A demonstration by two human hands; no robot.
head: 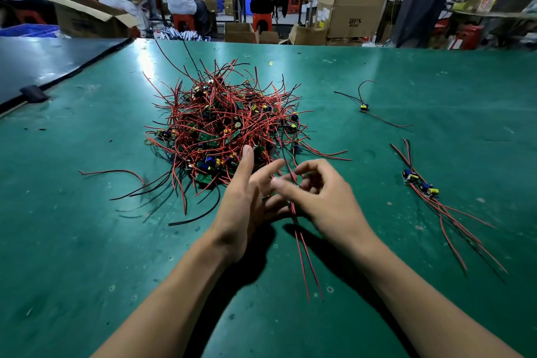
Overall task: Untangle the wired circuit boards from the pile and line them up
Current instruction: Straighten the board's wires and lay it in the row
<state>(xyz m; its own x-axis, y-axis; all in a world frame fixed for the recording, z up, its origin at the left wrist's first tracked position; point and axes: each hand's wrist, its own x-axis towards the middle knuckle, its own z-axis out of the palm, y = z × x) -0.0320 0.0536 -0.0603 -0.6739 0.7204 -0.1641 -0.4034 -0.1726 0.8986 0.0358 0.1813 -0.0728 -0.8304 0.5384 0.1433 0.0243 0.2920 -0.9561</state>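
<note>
A tangled pile of small green circuit boards with red and black wires (229,128) lies on the green table (87,241). Just in front of it, my left hand (247,200) has its fingers spread, fingertips reaching the pile's near edge. My right hand (322,197) is curled around a wired board's leads; its red wires (308,264) trail toward me between my forearms. The board itself is hidden between my hands. At the right, a few wired boards (418,183) lie bunched side by side. One more wired board (364,107) rests alone farther back.
A dark mat (43,64) covers the table's left rear corner. Beyond the far edge stand cardboard boxes (348,9), red stools and several seated workers at benches. A loose red wire (110,173) lies left of the pile.
</note>
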